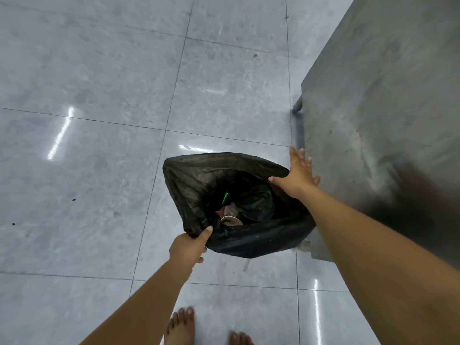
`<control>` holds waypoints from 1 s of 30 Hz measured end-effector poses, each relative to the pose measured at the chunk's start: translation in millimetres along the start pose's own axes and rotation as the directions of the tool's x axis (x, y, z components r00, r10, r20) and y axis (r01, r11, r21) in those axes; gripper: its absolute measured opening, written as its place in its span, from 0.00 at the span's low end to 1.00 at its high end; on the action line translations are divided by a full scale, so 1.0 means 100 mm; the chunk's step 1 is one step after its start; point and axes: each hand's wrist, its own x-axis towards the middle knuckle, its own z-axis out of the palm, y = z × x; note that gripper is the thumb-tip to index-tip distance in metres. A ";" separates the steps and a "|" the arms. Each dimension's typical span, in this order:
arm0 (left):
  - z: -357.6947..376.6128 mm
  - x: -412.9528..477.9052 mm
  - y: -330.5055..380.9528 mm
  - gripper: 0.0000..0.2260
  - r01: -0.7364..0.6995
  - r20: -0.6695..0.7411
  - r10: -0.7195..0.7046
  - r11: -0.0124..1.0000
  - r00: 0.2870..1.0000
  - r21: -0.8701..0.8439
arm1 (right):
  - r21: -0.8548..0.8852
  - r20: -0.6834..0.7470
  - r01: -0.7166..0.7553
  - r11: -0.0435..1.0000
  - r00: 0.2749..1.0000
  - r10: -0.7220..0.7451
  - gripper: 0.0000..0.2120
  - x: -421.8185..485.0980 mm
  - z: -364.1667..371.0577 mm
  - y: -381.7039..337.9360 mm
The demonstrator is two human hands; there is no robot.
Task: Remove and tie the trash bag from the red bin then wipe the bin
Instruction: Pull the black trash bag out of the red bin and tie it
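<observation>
A black trash bag (249, 237) hangs with its mouth wide, above the grey tiled floor in the middle of the head view. Inside it lie a paper cup (231, 220), a green item and crumpled scraps. My left hand (190, 247) pinches the bag's near-left rim. My right hand (300, 174) is at the far-right rim with fingers spread and the thumb hooked over the edge; whether it grips the plastic cannot be told. The red bin is not in view.
A grey metal table (373, 120) fills the right side, its leg (297, 105) standing on the floor just beyond the bag. Glossy grey floor tiles (99, 120) spread to the left and ahead. My bare feet (181, 327) stand at the bottom edge.
</observation>
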 end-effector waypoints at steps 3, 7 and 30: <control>0.00 0.07 0.06 0.17 -0.002 -0.026 0.000 0.998 1.000 -0.064 | -0.072 -0.022 0.013 0.997 1.000 -0.015 0.42 0.15 0.07 -0.02; 0.02 0.10 0.02 0.09 -0.015 -0.030 0.015 1.000 0.999 0.006 | -0.020 -0.126 -0.032 0.999 0.992 0.030 0.19 0.24 0.09 -0.11; -0.22 -0.98 0.56 0.06 -0.784 -0.146 0.899 0.432 0.412 0.446 | 0.143 -0.379 0.333 0.932 0.889 -0.259 0.05 -0.76 -0.92 -0.18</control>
